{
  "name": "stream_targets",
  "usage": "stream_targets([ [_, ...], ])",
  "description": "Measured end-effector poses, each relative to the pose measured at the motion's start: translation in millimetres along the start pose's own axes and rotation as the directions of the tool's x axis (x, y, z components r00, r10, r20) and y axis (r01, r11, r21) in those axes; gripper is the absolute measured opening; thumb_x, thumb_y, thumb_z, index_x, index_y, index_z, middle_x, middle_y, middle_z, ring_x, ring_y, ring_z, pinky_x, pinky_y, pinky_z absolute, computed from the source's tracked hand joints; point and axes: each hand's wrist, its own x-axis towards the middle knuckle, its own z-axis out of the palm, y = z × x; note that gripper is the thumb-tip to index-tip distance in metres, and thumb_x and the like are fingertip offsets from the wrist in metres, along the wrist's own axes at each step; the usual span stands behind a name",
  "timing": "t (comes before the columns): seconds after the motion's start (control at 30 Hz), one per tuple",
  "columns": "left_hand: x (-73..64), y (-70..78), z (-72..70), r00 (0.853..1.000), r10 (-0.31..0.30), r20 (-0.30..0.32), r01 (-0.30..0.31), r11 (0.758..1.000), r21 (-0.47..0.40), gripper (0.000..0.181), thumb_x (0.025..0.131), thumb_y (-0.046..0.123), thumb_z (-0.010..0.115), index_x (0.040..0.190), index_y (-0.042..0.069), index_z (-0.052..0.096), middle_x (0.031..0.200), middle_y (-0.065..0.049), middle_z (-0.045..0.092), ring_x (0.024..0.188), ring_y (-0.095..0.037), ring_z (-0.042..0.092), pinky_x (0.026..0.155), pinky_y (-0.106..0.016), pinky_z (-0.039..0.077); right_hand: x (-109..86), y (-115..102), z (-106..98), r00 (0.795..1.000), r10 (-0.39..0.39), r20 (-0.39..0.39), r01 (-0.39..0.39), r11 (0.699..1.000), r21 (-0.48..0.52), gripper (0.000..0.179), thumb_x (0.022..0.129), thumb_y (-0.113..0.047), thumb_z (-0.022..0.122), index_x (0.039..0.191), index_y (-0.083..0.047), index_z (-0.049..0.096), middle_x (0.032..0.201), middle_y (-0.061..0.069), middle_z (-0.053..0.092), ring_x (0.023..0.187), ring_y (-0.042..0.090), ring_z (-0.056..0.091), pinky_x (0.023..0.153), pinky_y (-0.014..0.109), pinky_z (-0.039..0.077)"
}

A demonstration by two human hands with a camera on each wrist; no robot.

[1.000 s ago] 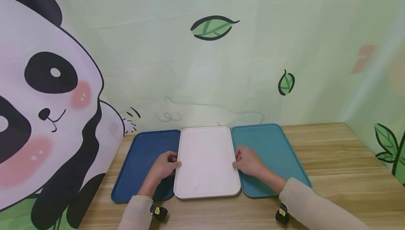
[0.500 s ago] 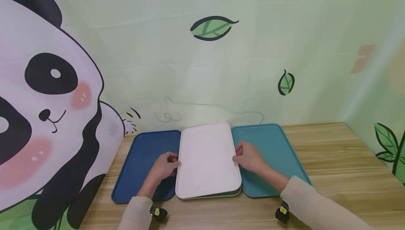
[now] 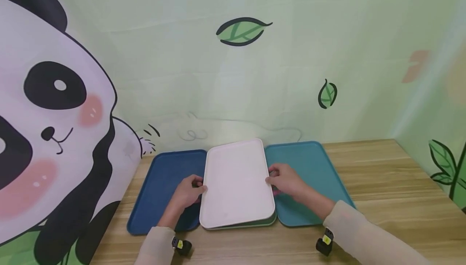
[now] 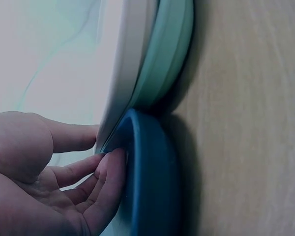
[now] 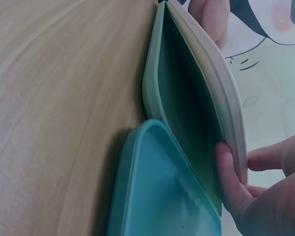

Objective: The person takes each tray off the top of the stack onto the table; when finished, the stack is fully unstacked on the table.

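A white tray (image 3: 236, 184) lies tilted over a pale green tray (image 3: 251, 224), its right side raised. The right wrist view shows a wedge-shaped gap between them. My right hand (image 3: 287, 182) pinches the white tray's right rim, thumb on top and a finger (image 5: 227, 169) beneath. At the left rim, my left hand (image 3: 187, 193) pinches the white tray, its thumb (image 4: 76, 136) against the edge and its other fingers curled just over the navy tray (image 3: 156, 192). Right of the pair lies a teal tray (image 3: 306, 168), under my right forearm.
The trays stand side by side on a wood-grain table (image 3: 393, 192). Behind it hangs a pale green backdrop (image 3: 182, 54) with a panda and leaves printed on it. Each wrist wears a small black camera (image 3: 182, 246).
The white tray's right side has come up off the green tray, baring its front right corner. My right hand has risen slightly with it; the left hand keeps its place.
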Motion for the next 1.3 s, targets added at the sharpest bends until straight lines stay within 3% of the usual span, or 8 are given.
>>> stream_targets([
  [0.33, -2.1, 2.2, -1.3, 1.0, 0.017, 0.01, -0.017, 1.0, 0.009, 0.039, 0.104, 0.013, 0.066, 0.137, -0.007, 0.061, 0.115, -0.017, 0.063, 0.099, -0.028, 0.066, 0.078, -0.041, 0.063, -1.5, -1.4, -6.2, 1.0, -0.024, -0.01, 0.025, 0.996, 0.091, 0.037, 0.098, 0.004, 0.064, 0.132, 0.015, 0.057, 0.103, 0.019, 0.063, 0.083, 0.022, 0.065, 0.067, 0.04, 0.062],
  [0.53, -3.1, 5.1, -2.9, 0.999, 0.018, 0.038, -0.017, 1.0, -0.014, 0.043, 0.106, 0.017, 0.063, 0.141, -0.008, 0.059, 0.125, -0.022, 0.064, 0.106, -0.032, 0.069, 0.08, -0.041, 0.063, -4.1, -1.1, -19.4, 1.0, -0.015, -0.012, 0.016, 0.995, 0.097, 0.037, 0.1, 0.003, 0.063, 0.135, 0.014, 0.057, 0.105, 0.019, 0.064, 0.086, 0.022, 0.067, 0.071, 0.041, 0.063],
  [0.7, -2.3, 4.8, -1.7, 0.999, 0.038, 0.028, -0.038, 0.999, -0.007, 0.044, 0.101, 0.012, 0.066, 0.139, -0.01, 0.06, 0.117, -0.019, 0.065, 0.1, -0.029, 0.069, 0.078, -0.04, 0.064, -9.5, -3.4, -38.5, 0.999, -0.03, -0.022, 0.031, 0.997, 0.076, 0.037, 0.102, 0.0, 0.063, 0.136, 0.013, 0.057, 0.105, 0.019, 0.066, 0.085, 0.021, 0.068, 0.074, 0.045, 0.063],
  [0.83, -1.7, 3.8, 0.4, 0.997, 0.081, 0.0, -0.08, 0.995, 0.058, 0.045, 0.097, 0.005, 0.07, 0.137, -0.012, 0.061, 0.115, -0.02, 0.067, 0.093, -0.03, 0.071, 0.074, -0.039, 0.063, -13.7, -4.6, -55.8, 1.0, -0.021, -0.014, 0.022, 0.998, 0.059, 0.039, 0.103, -0.002, 0.063, 0.139, 0.012, 0.056, 0.108, 0.017, 0.065, 0.087, 0.021, 0.068, 0.078, 0.045, 0.063],
  [0.93, -1.8, 2.7, 1.1, 0.992, 0.119, -0.03, -0.114, 0.986, 0.125, 0.043, 0.094, 0.001, 0.071, 0.134, -0.012, 0.062, 0.114, -0.021, 0.069, 0.098, -0.033, 0.07, 0.078, -0.042, 0.062, -17.1, -6.0, -69.0, 1.0, -0.016, 0.001, 0.016, 0.999, 0.048, 0.041, 0.104, -0.003, 0.062, 0.142, 0.011, 0.054, 0.11, 0.016, 0.064, 0.09, 0.021, 0.067, 0.08, 0.044, 0.063],
  [1.07, -2.2, 2.6, 0.0, 0.99, 0.127, -0.062, -0.115, 0.979, 0.168, 0.042, 0.093, 0.001, 0.071, 0.133, -0.009, 0.065, 0.114, -0.02, 0.07, 0.105, -0.035, 0.067, 0.087, -0.047, 0.058, -22.3, -9.1, -86.5, 1.0, -0.021, 0.003, 0.021, 1.0, 0.017, 0.045, 0.105, -0.006, 0.062, 0.145, 0.011, 0.052, 0.115, 0.019, 0.064, 0.095, 0.024, 0.067, 0.081, 0.044, 0.063],
  [1.3, -4.9, 5.2, -0.4, 0.99, 0.12, -0.068, -0.103, 0.972, 0.213, 0.041, 0.093, 0.003, 0.072, 0.133, -0.006, 0.067, 0.114, -0.017, 0.07, 0.105, -0.035, 0.066, 0.088, -0.05, 0.056, -29.3, -0.5, -122.4, 1.0, 0.012, -0.021, -0.014, 0.998, -0.061, 0.049, 0.107, -0.013, 0.061, 0.149, 0.008, 0.049, 0.13, 0.023, 0.061, 0.105, 0.029, 0.065, 0.089, 0.046, 0.061],
])
